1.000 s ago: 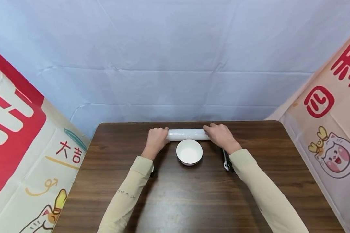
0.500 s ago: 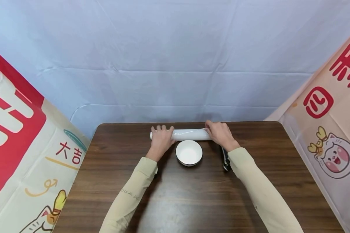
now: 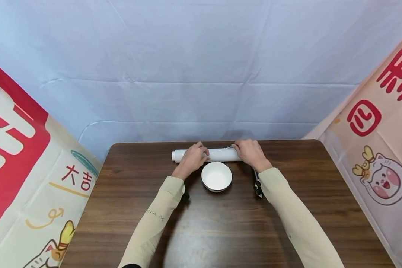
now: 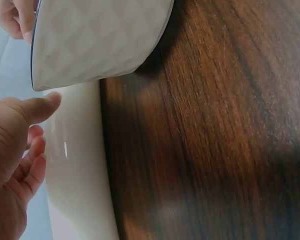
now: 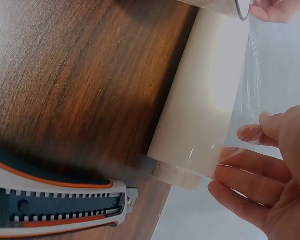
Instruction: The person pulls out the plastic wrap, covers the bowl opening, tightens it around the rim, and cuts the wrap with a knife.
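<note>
A white roll of cling film (image 3: 221, 155) lies across the far part of the table, behind a small white bowl (image 3: 216, 176) with a dark rim. My right hand (image 3: 250, 152) is at the roll's right end. In the right wrist view, its thumb and index finger pinch a lifted edge of clear film (image 5: 251, 85), while the other fingers rest by the roll. My left hand (image 3: 193, 158) is over the roll left of the bowl. The left wrist view shows its thumb (image 4: 42, 107) at the roll's surface and its fingers loosely bent, apart from the thumb.
A utility knife (image 5: 55, 205) with orange trim lies on the table by my right wrist, partly under the sleeve in the head view. The brown wooden table (image 3: 221, 234) ends just behind the roll, at a pale cloth backdrop (image 3: 187, 74).
My left hand has slid right along the roll from its left end, uncovering that end. The right hand stays at the right end, where the film edge now stands lifted.
</note>
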The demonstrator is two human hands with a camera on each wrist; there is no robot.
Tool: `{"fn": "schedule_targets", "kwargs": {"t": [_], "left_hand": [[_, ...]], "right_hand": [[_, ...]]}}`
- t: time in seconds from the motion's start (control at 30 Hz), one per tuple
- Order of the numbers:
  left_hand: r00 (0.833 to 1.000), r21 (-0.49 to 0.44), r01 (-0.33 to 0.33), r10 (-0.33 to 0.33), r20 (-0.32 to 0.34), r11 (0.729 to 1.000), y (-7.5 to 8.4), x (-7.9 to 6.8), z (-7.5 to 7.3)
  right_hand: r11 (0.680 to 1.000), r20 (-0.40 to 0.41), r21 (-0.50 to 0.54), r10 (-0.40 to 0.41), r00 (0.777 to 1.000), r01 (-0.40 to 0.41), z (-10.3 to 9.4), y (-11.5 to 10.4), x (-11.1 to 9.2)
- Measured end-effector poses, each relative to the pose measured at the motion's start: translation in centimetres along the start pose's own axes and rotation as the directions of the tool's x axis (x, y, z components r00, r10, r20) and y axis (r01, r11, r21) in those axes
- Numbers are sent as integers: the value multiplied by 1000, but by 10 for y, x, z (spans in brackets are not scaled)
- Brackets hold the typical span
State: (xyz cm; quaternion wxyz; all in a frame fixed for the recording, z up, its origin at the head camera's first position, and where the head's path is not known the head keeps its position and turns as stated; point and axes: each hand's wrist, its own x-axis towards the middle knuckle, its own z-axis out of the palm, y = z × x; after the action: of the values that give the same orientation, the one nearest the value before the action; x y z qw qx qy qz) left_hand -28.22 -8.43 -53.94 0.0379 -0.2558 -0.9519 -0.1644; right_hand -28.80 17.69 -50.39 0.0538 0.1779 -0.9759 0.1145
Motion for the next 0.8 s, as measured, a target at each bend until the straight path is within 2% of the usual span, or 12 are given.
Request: {"fn": "schedule_targets", "kwargs": {"t": [0.1, 0.27, 0.33, 0.4, 0.47, 0.57, 0.63, 0.8], "left_hand": [[999, 9, -38, 38, -12, 999, 1, -1, -1], [993, 144, -112, 117, -31, 983, 1, -1, 3], [992, 168, -118, 122, -18, 979, 1, -1, 4], [996, 111, -85, 85, 2, 990, 1, 0, 4], [1000, -6, -21, 21, 6, 1000, -1, 1, 2], [997, -173, 73, -76, -15, 982, -3, 0, -2], [994, -185, 97, -105, -34, 978, -6, -2, -4], [991, -71, 131, -131, 13, 989, -16, -9, -8]], "right_hand": [[1000, -6, -4, -2, 1000, 2, 0, 0, -1], [1000, 4, 3, 0, 1000, 0, -1, 0, -2], [1000, 15, 6, 7, 1000, -7, 0, 0, -2], [1000, 27, 7, 17, 999, -17, 0, 0, -3], [1000, 32, 15, 25, 999, -26, 0, 0, -4], [998, 50, 43, 37, 998, -40, -1, 0, -6], [998, 65, 43, 35, 997, -38, -2, 0, -7], [1000, 76, 5, 1, 997, -2, -3, 2, -9]]}}
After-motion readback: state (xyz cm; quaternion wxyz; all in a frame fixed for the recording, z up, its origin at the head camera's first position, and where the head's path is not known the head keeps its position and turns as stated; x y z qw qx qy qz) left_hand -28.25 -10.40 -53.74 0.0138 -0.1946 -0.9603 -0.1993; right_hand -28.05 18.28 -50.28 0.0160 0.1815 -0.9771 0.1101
